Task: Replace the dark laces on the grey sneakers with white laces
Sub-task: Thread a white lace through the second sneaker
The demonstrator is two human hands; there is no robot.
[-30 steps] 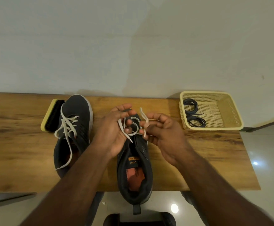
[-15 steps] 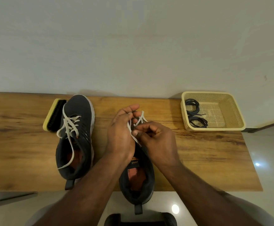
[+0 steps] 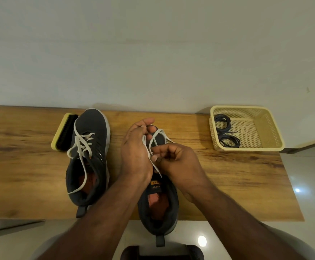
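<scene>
Both hands meet over the grey sneaker (image 3: pixel 158 207) that lies with its heel hanging past the near edge of the wooden table (image 3: pixel 237 177). The right hand (image 3: pixel 179 160) has its fingers curled, thumb and forefinger pinching the white lace (image 3: pixel 154 139) just above the tongue. The left hand (image 3: pixel 135 152) lies just beside it, touching it, fingers bent over the front of the shoe with the lace running against them; whether those fingers actually clamp the lace cannot be told from here. A loop of the lace rises just beyond the pinch, and a short free end trails down from it toward the shoe's opening.

To the left of the grip, well clear of both hands, stands the second grey sneaker (image 3: pixel 89 160), already threaded with a white lace whose loose ends (image 3: pixel 83 173) hang across the opening. Touching its far left side lies a shoe brush (image 3: pixel 64 134) with a yellow back. Far to the right of the grip, a cream plastic basket (image 3: pixel 269 132) sits at the table's back corner, holding two coiled dark laces (image 3: pixel 226 132) in its left part.
</scene>
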